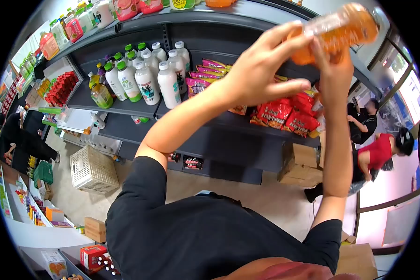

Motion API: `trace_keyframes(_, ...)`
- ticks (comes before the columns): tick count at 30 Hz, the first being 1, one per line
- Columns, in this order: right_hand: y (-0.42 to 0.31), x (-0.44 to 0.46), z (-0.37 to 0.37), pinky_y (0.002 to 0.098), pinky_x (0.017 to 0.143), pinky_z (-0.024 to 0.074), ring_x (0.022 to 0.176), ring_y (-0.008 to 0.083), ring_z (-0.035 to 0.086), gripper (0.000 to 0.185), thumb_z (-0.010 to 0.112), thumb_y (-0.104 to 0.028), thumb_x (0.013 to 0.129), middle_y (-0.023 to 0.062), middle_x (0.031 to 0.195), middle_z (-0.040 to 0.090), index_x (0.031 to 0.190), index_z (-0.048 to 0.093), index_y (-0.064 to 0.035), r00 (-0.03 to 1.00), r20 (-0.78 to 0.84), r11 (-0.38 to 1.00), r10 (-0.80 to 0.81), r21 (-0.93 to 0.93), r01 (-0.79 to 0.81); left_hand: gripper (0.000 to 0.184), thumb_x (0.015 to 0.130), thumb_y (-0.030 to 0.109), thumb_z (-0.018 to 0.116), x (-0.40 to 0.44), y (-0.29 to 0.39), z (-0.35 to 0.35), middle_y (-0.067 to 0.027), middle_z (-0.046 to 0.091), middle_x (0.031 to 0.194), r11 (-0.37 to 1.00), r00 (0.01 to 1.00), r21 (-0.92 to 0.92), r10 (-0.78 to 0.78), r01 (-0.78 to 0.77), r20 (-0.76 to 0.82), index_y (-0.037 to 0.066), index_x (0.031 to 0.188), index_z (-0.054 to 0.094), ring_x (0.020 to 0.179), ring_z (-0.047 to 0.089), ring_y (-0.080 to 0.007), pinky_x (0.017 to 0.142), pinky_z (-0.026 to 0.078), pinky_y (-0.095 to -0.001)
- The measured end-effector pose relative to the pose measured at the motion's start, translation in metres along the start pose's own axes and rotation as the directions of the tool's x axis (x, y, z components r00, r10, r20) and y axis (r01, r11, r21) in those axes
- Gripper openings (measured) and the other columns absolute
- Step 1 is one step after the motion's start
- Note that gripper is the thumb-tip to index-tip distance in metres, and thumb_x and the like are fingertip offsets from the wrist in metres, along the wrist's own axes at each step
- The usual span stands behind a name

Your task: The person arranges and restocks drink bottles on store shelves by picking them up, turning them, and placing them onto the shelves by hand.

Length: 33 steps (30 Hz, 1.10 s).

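An orange drink bottle [347, 30] is raised at the upper right, tilted on its side. My right hand [336, 70] is closed around it from below, its fingers partly behind the bottle. My left hand [270, 67] reaches across, its fingers stretched toward the bottle's near end and its thumb held apart. Whether those fingertips press on the bottle or only overlap it, I cannot tell. Beneath both hands lie red snack bags [284, 112] on the shelf. White bottles [169, 86] and pink-purple snack packets [203, 81] stand left of them.
Juice bottles line the upper shelf [233, 21] close to my hands. A white plastic crate [93, 169] sits on the floor at left, cardboard boxes [301, 163] at right. A person in red [378, 151] and one in black [364, 121] are to the right; another bends at far left.
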State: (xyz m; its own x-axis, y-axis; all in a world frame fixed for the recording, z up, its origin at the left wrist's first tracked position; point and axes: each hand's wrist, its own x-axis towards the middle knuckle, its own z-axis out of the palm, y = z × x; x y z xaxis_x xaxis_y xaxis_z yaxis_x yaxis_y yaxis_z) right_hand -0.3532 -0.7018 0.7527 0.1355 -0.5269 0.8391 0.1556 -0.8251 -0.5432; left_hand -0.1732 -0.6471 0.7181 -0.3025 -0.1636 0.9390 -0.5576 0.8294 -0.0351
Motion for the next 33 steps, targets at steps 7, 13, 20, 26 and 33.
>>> trace_keyframes(7,0.048,0.142,0.029,0.0326,0.085,0.0575,0.099,0.0164,0.068,0.040,0.075,-0.019,0.094,0.0072,0.113,0.069,0.128,0.059,-0.0046,0.950,0.260,0.978,0.171,-0.162,-0.132,0.060,0.092,0.036,0.070,0.065,-0.089,-0.012,-0.0256,0.056,0.135,0.970,0.981,0.149,-0.194,0.194,-0.014,0.012,0.143,0.051,0.122,0.058,-0.0407,0.105,0.047,-0.0455)
trace_keyframes(13,0.169,0.244,0.038,0.0300,0.085,0.0612,0.099,0.0196,0.072,0.065,0.074,-0.050,0.090,0.0132,0.120,0.070,0.133,0.059,-0.0045,0.853,0.401,0.855,0.334,-0.509,-0.096,0.073,0.087,0.061,0.066,0.093,-0.144,-0.004,-0.0247,0.071,0.109,0.839,0.789,0.350,-0.525,0.417,0.318,-0.001,0.125,0.065,0.102,0.070,-0.0352,0.093,0.052,-0.0398)
trace_keyframes(20,0.186,0.268,0.065,0.0267,0.071,0.0612,0.084,0.0132,0.071,0.053,0.080,-0.044,0.087,0.0095,0.100,0.072,0.117,0.068,-0.0018,0.749,0.495,0.826,0.441,-0.550,-0.124,0.075,0.093,0.068,0.055,0.117,-0.190,0.011,-0.0221,0.071,0.110,0.701,0.565,0.589,-0.696,0.402,0.443,0.001,0.125,0.063,0.107,0.068,-0.0356,0.095,0.051,-0.0433)
trace_keyframes(26,0.208,0.285,0.074,0.0446,0.084,0.0594,0.118,0.0274,0.062,0.078,0.072,-0.063,0.085,0.0160,0.128,0.064,0.137,0.057,-0.0073,0.635,0.566,0.747,0.525,-0.664,-0.027,0.088,0.097,0.072,0.042,0.106,-0.198,0.024,-0.0256,0.048,0.150,0.715,0.528,0.601,-0.685,0.357,0.501,0.001,0.148,0.048,0.141,0.046,-0.0369,0.117,0.035,-0.0419)
trace_keyframes(33,0.244,0.307,0.103,0.0278,0.056,0.0580,0.061,0.0145,0.068,0.075,0.074,-0.068,0.080,0.0106,0.089,0.074,0.118,0.070,-0.0030,0.723,0.508,0.736,0.468,-0.677,-0.001,0.078,0.097,0.072,0.041,0.101,-0.202,0.021,-0.0204,0.058,0.142,0.710,0.586,0.584,-0.683,0.394,0.435,0.010,0.141,0.060,0.132,0.054,-0.0361,0.114,0.039,-0.0432)
